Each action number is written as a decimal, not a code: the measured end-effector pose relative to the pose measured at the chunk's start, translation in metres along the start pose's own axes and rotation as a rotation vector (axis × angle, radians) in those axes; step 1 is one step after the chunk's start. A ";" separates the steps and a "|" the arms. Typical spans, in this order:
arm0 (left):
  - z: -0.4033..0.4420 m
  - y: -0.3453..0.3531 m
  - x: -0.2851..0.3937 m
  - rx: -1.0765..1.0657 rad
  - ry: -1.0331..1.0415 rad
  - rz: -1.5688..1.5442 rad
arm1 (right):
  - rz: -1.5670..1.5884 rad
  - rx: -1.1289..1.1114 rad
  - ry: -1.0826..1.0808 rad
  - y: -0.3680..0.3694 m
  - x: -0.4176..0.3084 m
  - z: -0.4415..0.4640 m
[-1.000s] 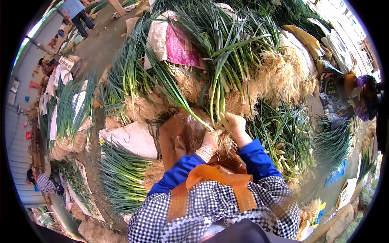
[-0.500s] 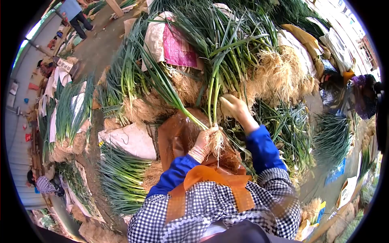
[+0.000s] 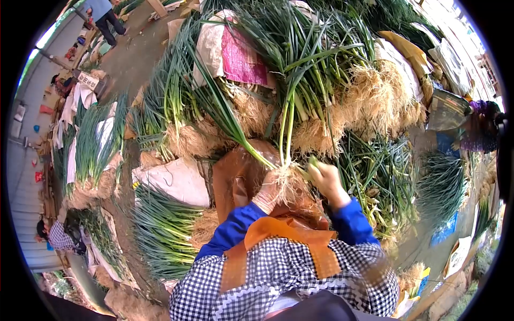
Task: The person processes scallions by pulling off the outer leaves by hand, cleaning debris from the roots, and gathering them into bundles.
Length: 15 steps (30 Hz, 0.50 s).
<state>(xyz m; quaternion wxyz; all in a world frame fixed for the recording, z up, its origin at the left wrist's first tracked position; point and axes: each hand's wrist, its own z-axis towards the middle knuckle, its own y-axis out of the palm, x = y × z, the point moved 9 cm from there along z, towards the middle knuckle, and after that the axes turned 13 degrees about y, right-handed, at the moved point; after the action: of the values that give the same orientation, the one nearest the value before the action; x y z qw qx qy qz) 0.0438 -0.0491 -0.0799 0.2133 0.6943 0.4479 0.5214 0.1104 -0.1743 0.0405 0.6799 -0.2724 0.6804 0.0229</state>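
My left hand (image 3: 269, 191) is closed round a few green onions (image 3: 289, 128) near their root ends, above my lap. Their pale roots (image 3: 292, 184) hang over the fingers, and the long leaves point away from me. My right hand (image 3: 327, 179) is closed just to the right of those roots. A green leaf strip (image 3: 312, 160) pokes out of its fist, and a pale strand runs between the fist and the roots. Beneath both hands lies a brown plastic apron (image 3: 227, 179) spread over my lap.
Rooted green onions (image 3: 316, 80) are heaped ahead, partly under a white and pink sack (image 3: 243, 61). Stripped leaves (image 3: 375, 176) litter the ground at right. A bundle of green onions (image 3: 160, 230) lies at left beside a pale sack (image 3: 176, 182). Another person (image 3: 104, 18) stands far left.
My right hand has come down and toward me, from beside the stalks to beside the roots, and now has a green leaf strip in it. The left hand keeps its hold.
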 end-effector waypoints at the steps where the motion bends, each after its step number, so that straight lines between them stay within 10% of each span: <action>1: -0.006 0.017 0.000 -0.057 -0.096 -0.307 | -0.039 -0.069 0.108 -0.013 0.014 -0.017; 7: -0.015 0.025 0.009 -0.016 -0.094 -0.044 | -1.185 -0.267 0.396 -0.066 0.142 -0.001; 9: -0.009 0.020 0.005 -0.116 -0.051 -0.020 | -0.825 -0.118 0.085 -0.037 0.036 0.014; 10: -0.009 0.022 0.006 -0.220 -0.016 0.011 | -0.166 -0.090 0.319 -0.025 0.020 0.018; 12: -0.011 0.026 0.011 -0.228 -0.021 0.034 | -0.258 -0.135 -0.037 0.015 -0.012 0.034; 15: -0.007 0.013 0.000 -0.014 -0.159 -0.161 | 0.239 -0.360 0.357 0.066 0.042 0.051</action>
<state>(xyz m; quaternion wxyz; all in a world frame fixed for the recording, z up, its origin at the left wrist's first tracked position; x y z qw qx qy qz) 0.0423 -0.0572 -0.0671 0.2943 0.6938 0.4800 0.4490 0.1338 -0.1121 -0.0247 0.4824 -0.3063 0.8017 0.1753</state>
